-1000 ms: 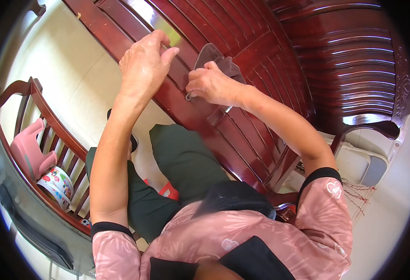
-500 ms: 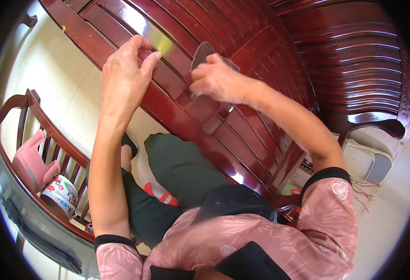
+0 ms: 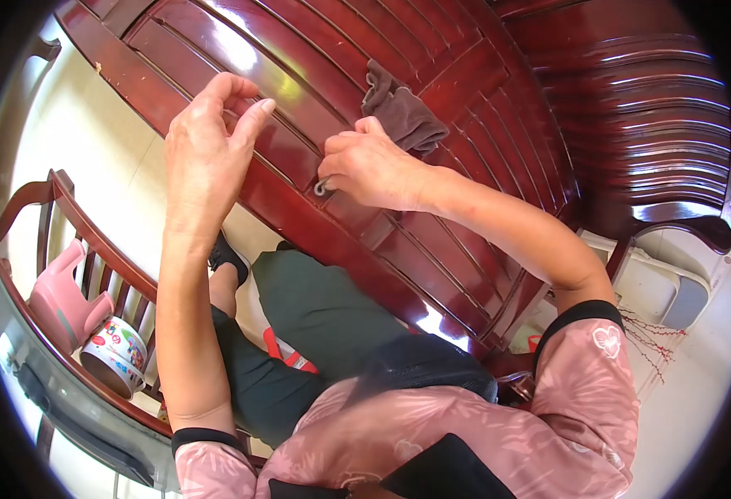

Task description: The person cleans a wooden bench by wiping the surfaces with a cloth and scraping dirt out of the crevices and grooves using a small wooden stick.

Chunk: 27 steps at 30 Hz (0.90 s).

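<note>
Head view: right hand (image 3: 370, 170) gripping small grey loop (image 3: 322, 187) above table (image 3: 444, 262); cloth (image 3: 407, 116) just beyond. Left hand (image 3: 212, 141) curled, thumb near forefinger; can't tell if holding anything. Looks like two-handed handling; next move calls for steady fingers.

The cloth (image 3: 403, 116) lies on the counter (image 3: 457, 266), just beyond the right grip (image 3: 370, 169) and to its right; the left grip (image 3: 212, 154) is over the counter's left edge. Left, across the floor (image 3: 108, 137), stands a slatted rail (image 3: 99, 237), with a small stool (image 3: 62, 303) and, nearer, a tub (image 3: 118, 353) beside it. Far right stands a slatted bench (image 3: 673, 116).
</note>
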Each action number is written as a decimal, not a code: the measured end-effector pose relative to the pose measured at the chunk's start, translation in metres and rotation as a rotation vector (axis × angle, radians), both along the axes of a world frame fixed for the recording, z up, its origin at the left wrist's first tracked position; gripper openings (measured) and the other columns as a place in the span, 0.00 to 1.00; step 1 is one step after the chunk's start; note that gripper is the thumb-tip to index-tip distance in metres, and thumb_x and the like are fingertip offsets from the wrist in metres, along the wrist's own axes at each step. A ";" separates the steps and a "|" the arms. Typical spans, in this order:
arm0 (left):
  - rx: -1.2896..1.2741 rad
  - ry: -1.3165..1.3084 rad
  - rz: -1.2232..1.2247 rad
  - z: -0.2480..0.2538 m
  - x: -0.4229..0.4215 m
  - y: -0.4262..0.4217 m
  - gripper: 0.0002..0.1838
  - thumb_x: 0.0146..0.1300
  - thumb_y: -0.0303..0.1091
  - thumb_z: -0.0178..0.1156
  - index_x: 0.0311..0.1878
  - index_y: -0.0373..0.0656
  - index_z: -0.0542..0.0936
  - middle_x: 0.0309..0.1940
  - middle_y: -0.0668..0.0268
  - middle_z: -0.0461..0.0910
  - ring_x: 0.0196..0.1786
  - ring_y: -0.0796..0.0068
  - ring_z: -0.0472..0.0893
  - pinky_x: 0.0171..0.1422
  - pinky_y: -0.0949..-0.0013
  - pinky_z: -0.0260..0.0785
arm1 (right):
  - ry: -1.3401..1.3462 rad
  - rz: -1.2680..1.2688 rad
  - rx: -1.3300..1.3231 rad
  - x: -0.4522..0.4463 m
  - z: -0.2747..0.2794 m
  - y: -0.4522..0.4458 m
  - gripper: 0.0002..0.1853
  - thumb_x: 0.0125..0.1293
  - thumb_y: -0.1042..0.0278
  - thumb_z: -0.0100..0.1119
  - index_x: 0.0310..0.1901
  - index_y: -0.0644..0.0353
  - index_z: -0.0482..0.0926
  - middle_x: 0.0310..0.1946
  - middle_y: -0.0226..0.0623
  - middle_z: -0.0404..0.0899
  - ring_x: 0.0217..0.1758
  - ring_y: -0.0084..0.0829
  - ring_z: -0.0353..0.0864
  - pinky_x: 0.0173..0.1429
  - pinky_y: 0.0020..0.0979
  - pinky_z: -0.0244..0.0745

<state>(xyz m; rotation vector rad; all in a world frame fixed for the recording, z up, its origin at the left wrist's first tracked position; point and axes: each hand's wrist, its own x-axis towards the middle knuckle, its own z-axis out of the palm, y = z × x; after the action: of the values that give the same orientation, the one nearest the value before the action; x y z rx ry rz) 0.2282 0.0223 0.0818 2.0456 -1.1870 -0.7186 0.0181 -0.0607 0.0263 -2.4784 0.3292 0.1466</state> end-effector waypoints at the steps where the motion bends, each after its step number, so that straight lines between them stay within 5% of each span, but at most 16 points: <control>1: 0.002 -0.001 0.002 -0.001 0.000 0.000 0.13 0.66 0.37 0.66 0.46 0.38 0.81 0.33 0.67 0.83 0.34 0.79 0.78 0.43 0.71 0.72 | -0.004 -0.010 -0.002 0.001 0.000 0.003 0.06 0.62 0.68 0.64 0.40 0.54 0.86 0.34 0.29 0.76 0.47 0.30 0.76 0.60 0.39 0.58; 8: 0.033 -0.026 -0.011 0.000 -0.008 -0.009 0.13 0.65 0.38 0.66 0.46 0.38 0.82 0.33 0.68 0.83 0.34 0.80 0.78 0.43 0.71 0.72 | -0.212 0.023 -0.122 0.003 -0.014 0.025 0.02 0.55 0.67 0.64 0.29 0.51 0.85 0.28 0.25 0.74 0.41 0.27 0.76 0.56 0.36 0.62; 12: 0.028 -0.037 -0.018 -0.003 -0.008 -0.008 0.13 0.66 0.38 0.66 0.46 0.39 0.82 0.33 0.69 0.83 0.34 0.80 0.78 0.42 0.71 0.71 | -0.037 0.436 -0.325 0.025 0.014 -0.003 0.02 0.47 0.67 0.62 0.21 0.49 0.82 0.28 0.23 0.76 0.40 0.26 0.78 0.52 0.35 0.64; 15: -0.001 -0.008 0.006 -0.006 0.002 -0.005 0.12 0.66 0.38 0.66 0.46 0.40 0.82 0.32 0.68 0.83 0.33 0.78 0.80 0.42 0.70 0.72 | 0.034 0.469 -0.414 0.031 0.021 -0.023 0.04 0.56 0.67 0.60 0.29 0.51 0.85 0.30 0.26 0.82 0.41 0.31 0.82 0.53 0.35 0.65; 16: -0.026 0.005 0.025 -0.006 0.005 -0.004 0.12 0.65 0.38 0.66 0.45 0.40 0.83 0.30 0.66 0.84 0.33 0.75 0.81 0.42 0.68 0.74 | 0.165 0.418 -0.275 0.032 0.030 -0.028 0.06 0.57 0.70 0.60 0.33 0.54 0.86 0.37 0.30 0.83 0.49 0.34 0.81 0.57 0.36 0.66; 19: -0.038 0.010 0.047 -0.001 0.009 -0.003 0.12 0.65 0.39 0.66 0.44 0.42 0.83 0.29 0.65 0.85 0.33 0.74 0.84 0.42 0.66 0.75 | -0.149 0.119 -0.098 -0.001 0.019 -0.025 0.09 0.55 0.69 0.62 0.37 0.57 0.87 0.44 0.36 0.78 0.55 0.37 0.75 0.60 0.38 0.66; 20: -0.025 0.023 0.046 0.000 0.008 -0.003 0.12 0.65 0.39 0.66 0.44 0.42 0.83 0.29 0.64 0.85 0.34 0.72 0.84 0.43 0.66 0.75 | -0.167 0.107 -0.147 -0.010 0.017 -0.023 0.13 0.60 0.68 0.62 0.45 0.57 0.87 0.51 0.40 0.75 0.58 0.41 0.72 0.61 0.40 0.65; 24: -0.013 -0.103 -0.106 -0.003 -0.008 -0.002 0.14 0.67 0.42 0.65 0.47 0.41 0.82 0.33 0.65 0.85 0.36 0.75 0.83 0.45 0.68 0.73 | 0.009 -0.207 -0.288 -0.035 0.033 -0.001 0.13 0.60 0.71 0.65 0.48 0.56 0.85 0.50 0.38 0.77 0.55 0.41 0.74 0.60 0.40 0.69; 27: -0.023 -0.112 -0.293 -0.018 -0.029 0.002 0.15 0.64 0.41 0.66 0.47 0.41 0.81 0.34 0.59 0.86 0.37 0.64 0.85 0.45 0.62 0.75 | -0.160 -0.424 -0.258 -0.051 0.017 0.007 0.14 0.58 0.75 0.67 0.48 0.56 0.85 0.44 0.35 0.80 0.48 0.38 0.78 0.53 0.36 0.75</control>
<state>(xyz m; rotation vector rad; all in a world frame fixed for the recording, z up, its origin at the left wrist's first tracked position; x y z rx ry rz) 0.1989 0.0239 0.0634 1.9342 -1.5738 -0.7294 -0.0333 -0.0540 0.0438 -2.5831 0.8363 -0.2844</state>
